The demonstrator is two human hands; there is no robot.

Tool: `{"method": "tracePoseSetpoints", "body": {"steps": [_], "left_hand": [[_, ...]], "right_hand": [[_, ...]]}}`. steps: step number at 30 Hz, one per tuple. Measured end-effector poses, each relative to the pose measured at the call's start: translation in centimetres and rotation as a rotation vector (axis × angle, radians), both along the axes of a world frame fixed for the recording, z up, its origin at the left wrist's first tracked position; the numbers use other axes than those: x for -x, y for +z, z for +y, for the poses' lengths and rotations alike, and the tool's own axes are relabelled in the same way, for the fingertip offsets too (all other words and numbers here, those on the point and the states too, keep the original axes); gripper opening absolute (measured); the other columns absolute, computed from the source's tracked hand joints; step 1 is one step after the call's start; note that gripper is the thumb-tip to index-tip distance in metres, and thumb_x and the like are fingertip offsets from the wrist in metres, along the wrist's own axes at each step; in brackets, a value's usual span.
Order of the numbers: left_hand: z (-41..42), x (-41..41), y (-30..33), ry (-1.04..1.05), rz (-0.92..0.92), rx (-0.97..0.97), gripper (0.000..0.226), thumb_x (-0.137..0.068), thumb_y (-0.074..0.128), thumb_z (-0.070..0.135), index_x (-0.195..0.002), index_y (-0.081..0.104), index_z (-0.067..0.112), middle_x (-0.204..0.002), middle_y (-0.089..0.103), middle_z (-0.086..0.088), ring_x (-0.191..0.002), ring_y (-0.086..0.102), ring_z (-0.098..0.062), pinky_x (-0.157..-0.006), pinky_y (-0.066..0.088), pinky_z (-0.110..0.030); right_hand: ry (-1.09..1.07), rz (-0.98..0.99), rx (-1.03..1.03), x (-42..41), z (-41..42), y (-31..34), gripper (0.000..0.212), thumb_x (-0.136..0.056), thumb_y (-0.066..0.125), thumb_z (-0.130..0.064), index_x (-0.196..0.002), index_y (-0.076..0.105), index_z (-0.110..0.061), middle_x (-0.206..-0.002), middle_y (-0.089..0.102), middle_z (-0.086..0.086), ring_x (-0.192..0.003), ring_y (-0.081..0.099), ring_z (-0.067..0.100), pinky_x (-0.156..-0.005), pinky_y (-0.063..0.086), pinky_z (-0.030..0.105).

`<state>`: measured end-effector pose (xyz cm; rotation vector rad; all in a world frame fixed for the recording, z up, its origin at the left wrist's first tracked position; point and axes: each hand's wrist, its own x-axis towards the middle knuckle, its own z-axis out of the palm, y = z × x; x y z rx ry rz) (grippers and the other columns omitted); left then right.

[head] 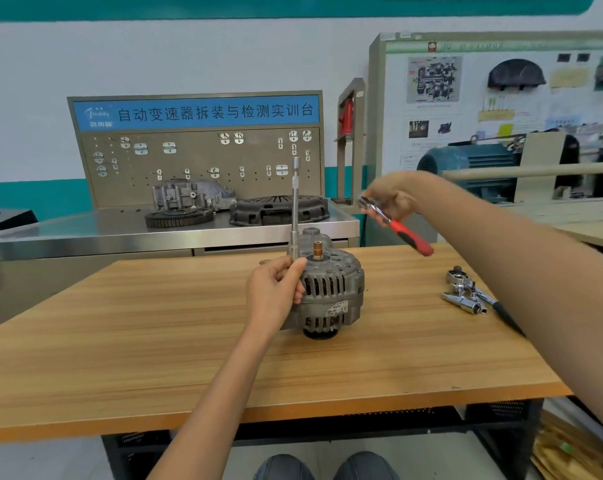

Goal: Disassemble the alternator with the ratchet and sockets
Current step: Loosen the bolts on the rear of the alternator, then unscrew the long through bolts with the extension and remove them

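1. One grey metal pegboard stand [199, 161] is seen at the back, its blue banner reading "自动变速器拆装与检测实训台".
2. One wooden-topped workbench [154, 341] is laid out in front.
3. One grey ribbed alternator [331, 292] is stood on end mid-bench; its small label is too blurry to be read.
4. One long chrome extension bar with socket [295, 209] is pinched upright by the left hand [276, 292], right against the alternator.
5. One red-handled ratchet [397, 226] is gripped by the right hand [393, 199], raised above the bench.
6. A few loose chrome tools [466, 292] are left at the right; count unclear.
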<state>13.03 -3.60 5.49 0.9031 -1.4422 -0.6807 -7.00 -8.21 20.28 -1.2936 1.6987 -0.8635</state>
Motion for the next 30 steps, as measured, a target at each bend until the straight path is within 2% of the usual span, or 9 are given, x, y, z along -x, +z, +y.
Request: {"method": "tracePoseSetpoints", "body": {"steps": [2, 5, 8, 10, 12, 15, 19, 23, 30], "left_hand": [[0.0, 0.0, 0.0, 0.005, 0.002, 0.006, 0.020, -0.094, 0.060, 0.020, -0.076, 0.068, 0.015, -0.046, 0.055, 0.006, -0.042, 0.049, -0.004, -0.046, 0.044, -0.016], [0.0, 0.0, 0.0, 0.010, 0.000, 0.016, 0.020, -0.094, 0.060, 0.020, -0.075, 0.068, 0.016, -0.045, 0.055, 0.006, -0.042, 0.049, -0.003, -0.046, 0.044, -0.015], [-0.2, 0.0, -0.1, 0.012, 0.009, 0.020, 0.018, -0.093, 0.060, 0.020, -0.078, 0.069, 0.020, -0.045, 0.055, 0.007, -0.041, 0.049, -0.002, -0.045, 0.043, -0.014], [-0.3, 0.0, -0.2, 0.012, 0.018, 0.021, 0.016, -0.093, 0.061, 0.020, -0.079, 0.069, 0.023, -0.045, 0.055, 0.007, -0.041, 0.049, -0.002, -0.045, 0.043, -0.014], [-0.4, 0.0, -0.3, 0.015, 0.018, 0.018, 0.016, -0.093, 0.061, 0.021, -0.080, 0.069, 0.023, -0.045, 0.056, 0.007, -0.042, 0.049, -0.002, -0.044, 0.043, -0.014], [-0.3, 0.0, -0.3, 0.017, 0.017, 0.020, 0.015, -0.093, 0.061, 0.021, -0.080, 0.069, 0.022, -0.045, 0.055, 0.008, -0.042, 0.049, -0.001, -0.044, 0.043, -0.014], [-0.2, 0.0, -0.2, -0.003, 0.037, 0.017, 0.016, -0.093, 0.061, 0.019, -0.079, 0.069, 0.018, -0.046, 0.055, 0.006, -0.042, 0.048, -0.002, -0.045, 0.043, -0.014], [0.1, 0.1, -0.1, -0.017, 0.057, 0.008, 0.017, -0.094, 0.060, 0.018, -0.078, 0.068, 0.017, -0.048, 0.054, 0.005, -0.042, 0.048, -0.003, -0.045, 0.042, -0.014], [0.1, 0.1, -0.2, -0.009, 0.061, 0.002, 0.013, -0.094, 0.061, 0.019, -0.088, 0.071, 0.012, -0.048, 0.055, 0.006, -0.042, 0.048, -0.003, -0.045, 0.043, -0.015]], "right_hand": [[-0.075, 0.013, -0.067, 1.7, -0.3, -3.0, 0.025, -0.101, 0.036, -0.017, -0.083, 0.050, -0.007, -0.071, 0.047, 0.004, -0.061, 0.042, 0.012, -0.055, 0.038, 0.023], [-0.208, 0.035, -0.160, 4.2, -0.3, -7.7, 0.012, -0.100, 0.039, -0.009, -0.093, 0.047, -0.003, -0.075, 0.048, 0.010, -0.061, 0.046, 0.016, -0.054, 0.039, 0.025], [-0.284, 0.179, -0.088, 6.1, -0.5, -12.0, 0.004, -0.097, 0.045, -0.003, -0.098, 0.048, 0.000, -0.084, 0.054, 0.017, -0.071, 0.057, 0.024, -0.058, 0.047, 0.029], [-0.323, 0.416, 0.046, 6.8, -0.6, -14.4, 0.005, -0.094, 0.049, -0.003, -0.088, 0.049, -0.002, -0.089, 0.059, 0.018, -0.086, 0.063, 0.029, -0.066, 0.053, 0.035], [-0.316, 0.768, 0.116, 7.0, -0.2, -15.9, 0.008, -0.093, 0.048, -0.002, -0.088, 0.054, -0.004, -0.093, 0.061, 0.015, -0.093, 0.063, 0.029, -0.065, 0.048, 0.031], [-0.275, 1.065, 0.092, 7.0, -0.4, -17.6, 0.028, -0.090, 0.043, 0.008, -0.111, 0.057, -0.004, -0.111, 0.060, 0.013, -0.101, 0.061, 0.027, -0.067, 0.044, 0.031], [-0.277, 1.288, 0.100, 7.6, -0.6, -19.8, 0.041, -0.090, 0.041, 0.010, -0.129, 0.047, -0.003, -0.128, 0.050, 0.016, -0.114, 0.054, 0.028, -0.085, 0.049, 0.032], [-0.261, 1.356, 0.151, 7.0, -0.5, -20.3, 0.038, -0.092, 0.041, 0.005, -0.128, 0.046, -0.003, -0.126, 0.049, 0.014, -0.116, 0.051, 0.027, -0.087, 0.047, 0.031], [-0.266, 1.218, 0.156, 6.9, 0.4, -20.7, 0.040, -0.089, 0.044, 0.007, -0.127, 0.047, -0.005, -0.125, 0.047, 0.015, -0.116, 0.048, 0.028, -0.088, 0.046, 0.032]]}}
